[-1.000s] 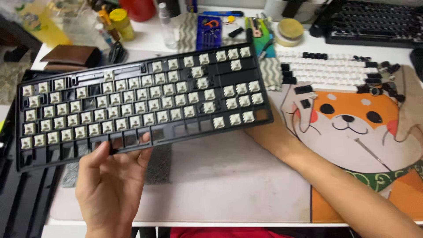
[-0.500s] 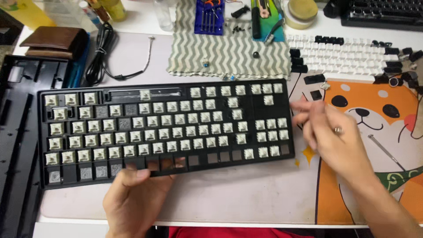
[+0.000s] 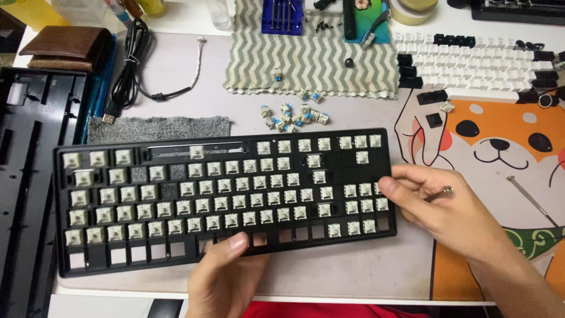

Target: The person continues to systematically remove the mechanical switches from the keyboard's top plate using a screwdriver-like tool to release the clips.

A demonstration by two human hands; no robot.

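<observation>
The black keyboard plate (image 3: 223, 200), studded with pale switches, lies flat on the desk mat, its bottom row mostly bare square holes. The left hand (image 3: 226, 277) pinches its near edge and the right hand (image 3: 447, 206) grips its right end, also holding a small metal tool (image 3: 440, 193). Behind it lie loose switches (image 3: 294, 115), a zigzag cloth (image 3: 312, 62) and rows of keycaps (image 3: 477, 59); a black case (image 3: 26, 176) sits left.

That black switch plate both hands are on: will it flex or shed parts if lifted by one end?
The switch plate is thin and full of empty cutouts, so it probably bows. Seated switches likely stay. Left hand and right hand support both edges.
</observation>
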